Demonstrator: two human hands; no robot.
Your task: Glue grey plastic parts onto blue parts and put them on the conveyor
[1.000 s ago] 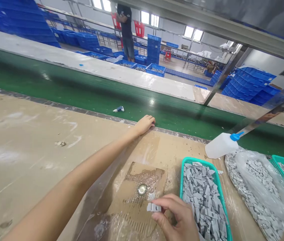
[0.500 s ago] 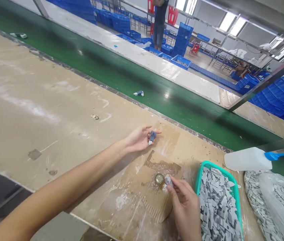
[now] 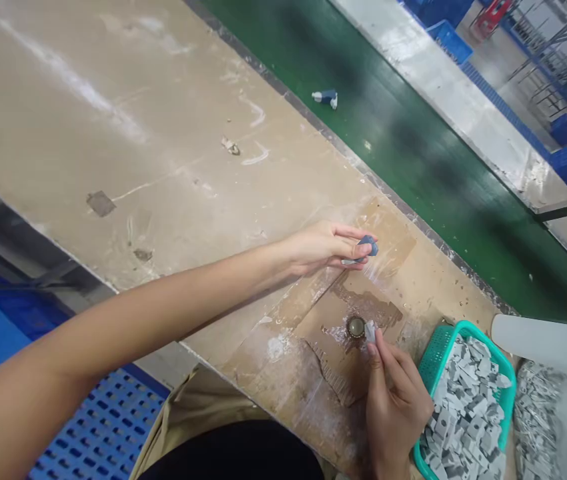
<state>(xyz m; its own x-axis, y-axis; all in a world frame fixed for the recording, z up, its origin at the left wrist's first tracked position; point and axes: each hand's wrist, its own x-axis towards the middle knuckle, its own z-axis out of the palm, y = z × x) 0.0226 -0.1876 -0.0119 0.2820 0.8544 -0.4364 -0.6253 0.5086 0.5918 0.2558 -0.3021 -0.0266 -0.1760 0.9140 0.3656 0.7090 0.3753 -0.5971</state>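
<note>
My left hand (image 3: 327, 248) reaches across the tan worktable and pinches a small blue-and-white part (image 3: 366, 245) between thumb and fingers. My right hand (image 3: 394, 399) is closed on a small grey piece (image 3: 370, 331), holding it beside a round metal cap (image 3: 356, 327) that sits on a taped cardboard patch (image 3: 336, 333). A teal basket (image 3: 437, 352) full of grey pieces stands just right of that hand.
A green conveyor belt (image 3: 413, 153) runs past the table's far edge, with another blue-and-white part (image 3: 325, 97) lying on it. A white squeeze bottle (image 3: 548, 339) lies at the right above a plastic bag (image 3: 558, 427) of grey pieces. Blue crates show at the lower left.
My left hand drew back from the belt edge with the blue-and-white part and closed on it. My right hand carried the grey piece to the metal cap. The view tilted down.
</note>
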